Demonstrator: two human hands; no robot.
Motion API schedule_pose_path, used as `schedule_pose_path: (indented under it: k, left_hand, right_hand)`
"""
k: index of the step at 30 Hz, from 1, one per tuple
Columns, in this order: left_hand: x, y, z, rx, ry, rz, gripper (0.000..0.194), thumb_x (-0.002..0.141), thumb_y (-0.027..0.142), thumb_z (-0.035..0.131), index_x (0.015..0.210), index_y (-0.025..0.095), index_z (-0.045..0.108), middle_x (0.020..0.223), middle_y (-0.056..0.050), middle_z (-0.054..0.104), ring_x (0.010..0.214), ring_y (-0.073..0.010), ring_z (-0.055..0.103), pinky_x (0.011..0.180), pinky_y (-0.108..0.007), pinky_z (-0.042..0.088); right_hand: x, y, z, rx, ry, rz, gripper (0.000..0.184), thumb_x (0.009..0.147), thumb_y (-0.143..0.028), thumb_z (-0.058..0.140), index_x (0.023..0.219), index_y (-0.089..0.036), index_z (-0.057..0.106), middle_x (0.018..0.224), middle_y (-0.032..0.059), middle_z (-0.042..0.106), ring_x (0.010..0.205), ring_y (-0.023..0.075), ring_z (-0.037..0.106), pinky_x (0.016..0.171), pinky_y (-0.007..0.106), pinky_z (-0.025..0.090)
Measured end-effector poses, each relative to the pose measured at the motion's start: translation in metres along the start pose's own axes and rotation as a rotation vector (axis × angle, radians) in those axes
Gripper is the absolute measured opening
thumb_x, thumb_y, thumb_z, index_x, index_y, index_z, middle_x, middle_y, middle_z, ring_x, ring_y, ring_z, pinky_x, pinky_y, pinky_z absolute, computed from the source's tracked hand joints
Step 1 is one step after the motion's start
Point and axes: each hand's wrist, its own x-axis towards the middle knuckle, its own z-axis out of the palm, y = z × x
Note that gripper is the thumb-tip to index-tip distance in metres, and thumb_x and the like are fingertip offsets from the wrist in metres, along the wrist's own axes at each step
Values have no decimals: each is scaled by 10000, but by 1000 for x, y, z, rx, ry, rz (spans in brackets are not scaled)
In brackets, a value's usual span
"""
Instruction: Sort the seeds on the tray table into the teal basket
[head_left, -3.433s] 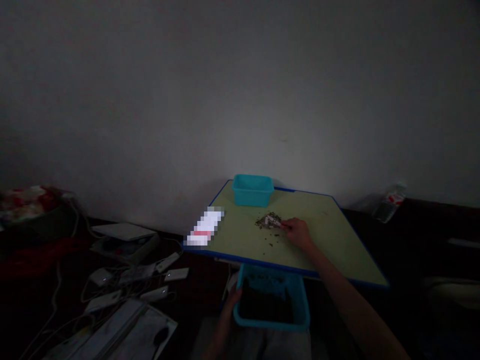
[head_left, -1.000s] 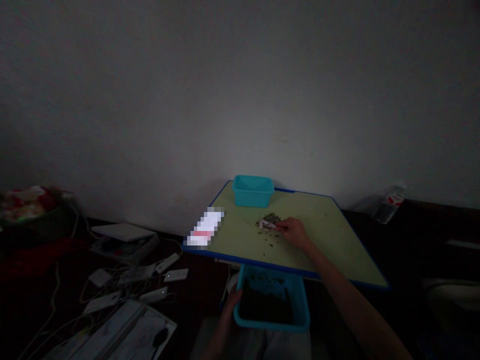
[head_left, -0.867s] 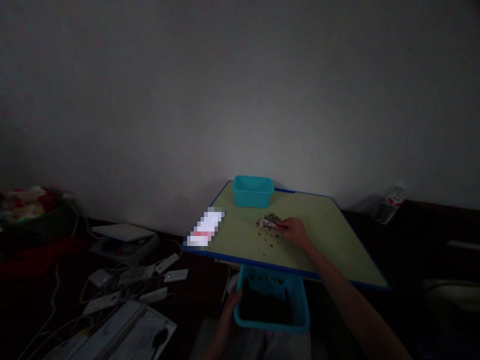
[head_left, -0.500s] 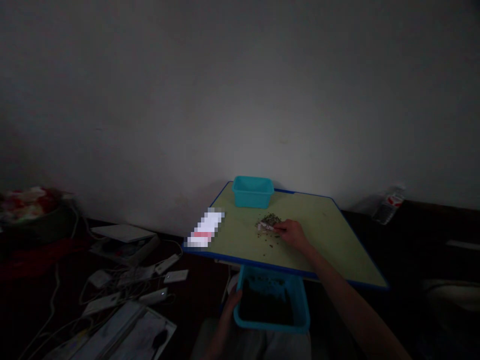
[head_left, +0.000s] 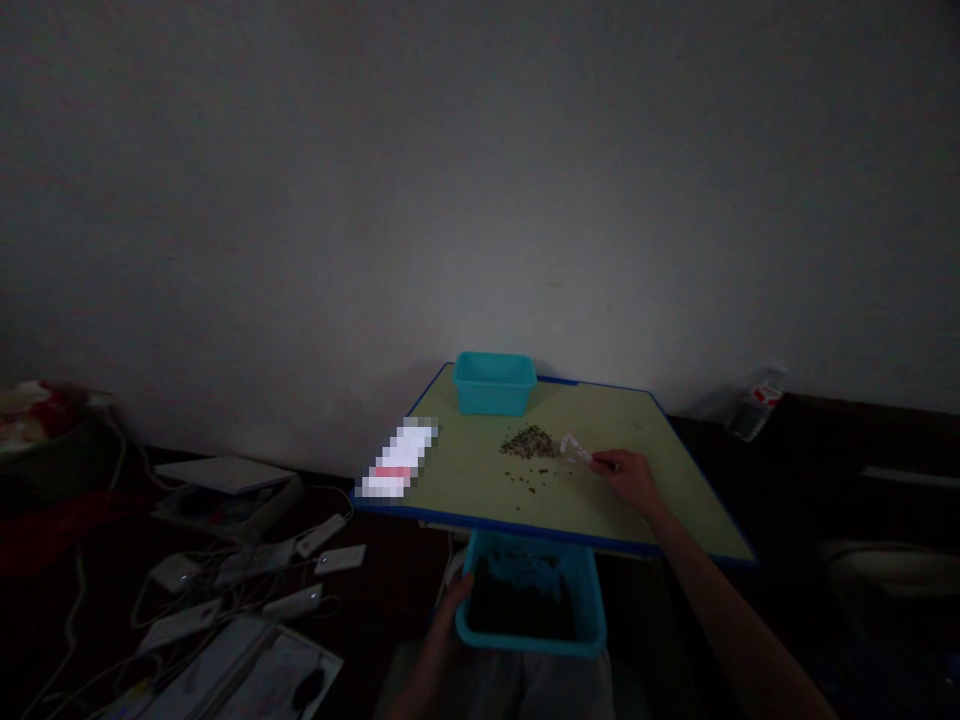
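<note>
My right hand pinches a small, thin, pale object with white markings; its kind is hard to make out in the dim light. The object's tip is beside the right edge of a heap of dark, seed-like bits, with stray bits scattered in front of it. All of this lies on a pale green tabletop with a blue rim. Below the table's front edge, my left hand grips the left side of a turquoise plastic bin. Dark loose material covers much of the bin's inside.
A second turquoise bin stands at the table's back left. A lit, blurred-out phone-like screen lies at the left edge. Power strips with cables and a flat box are on the left. A plastic bottle leans near the wall.
My right hand has drawn back to the right with the pale object, off the heap. More of the heap now shows, looking wider and flatter. My left hand still holds the bin.
</note>
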Motion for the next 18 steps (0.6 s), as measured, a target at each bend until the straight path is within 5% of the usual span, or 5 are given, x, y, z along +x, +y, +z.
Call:
schedule_pose_path:
  k: [6, 18]
  left_hand:
    - [-19, 13, 11, 55, 74, -87, 564, 726, 445, 741, 1221, 188, 659, 995, -127, 812, 1084, -425, 693, 929, -593, 513]
    - [-8, 10, 12, 76, 204, -96, 632, 836, 464, 616, 1398, 197, 507, 1121, -150, 774, 1081, -393, 697, 923, -579, 505]
  right_hand:
    - [-24, 12, -12, 91, 64, 202, 237, 797, -335, 632, 927, -237, 804, 916, 71, 784, 818, 286, 740, 755, 391, 567]
    - [-33, -27, 13, 159, -89, 108, 303, 825, -296, 605, 1064, -223, 776, 963, 75, 780, 806, 266, 735, 743, 370, 557]
